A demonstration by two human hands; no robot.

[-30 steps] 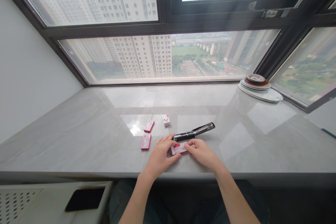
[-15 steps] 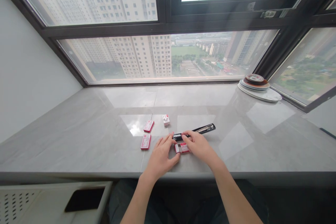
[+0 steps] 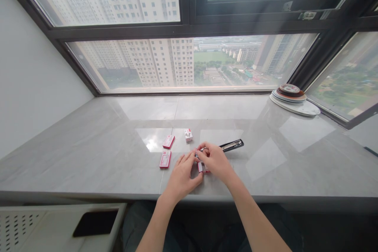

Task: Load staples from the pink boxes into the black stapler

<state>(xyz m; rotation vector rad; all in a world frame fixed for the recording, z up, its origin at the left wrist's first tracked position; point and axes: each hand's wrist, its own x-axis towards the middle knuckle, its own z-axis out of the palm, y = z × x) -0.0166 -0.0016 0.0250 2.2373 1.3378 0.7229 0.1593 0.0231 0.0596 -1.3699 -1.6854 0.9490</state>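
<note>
A long black stapler [image 3: 233, 145] lies opened up on the counter, its inner metal rail showing at the right end. My right hand [image 3: 214, 161] covers its left part, thumb and forefinger pinched together near that end; what is between them is too small to make out. My left hand [image 3: 184, 175] rests on the counter with its fingers and thumb closed about a small red-and-white staple box [image 3: 200, 167]. The red part beside this box is mostly hidden under my right hand. Further left lie two flat red-and-white boxes [image 3: 169, 141] [image 3: 165, 159], and a white box [image 3: 188, 135] stands behind my hands.
The grey stone counter [image 3: 103, 149] runs up to a dark-framed window [image 3: 186, 31]. Stacked plates [image 3: 291, 96] sit in the far right corner. Below the counter's front edge at left is a pale cabinet-like surface [image 3: 53, 228] with a dark opening.
My right hand has slid left along the stapler to its left end and now pinches there, covering more of the red box part. My left hand stays about where it was.
</note>
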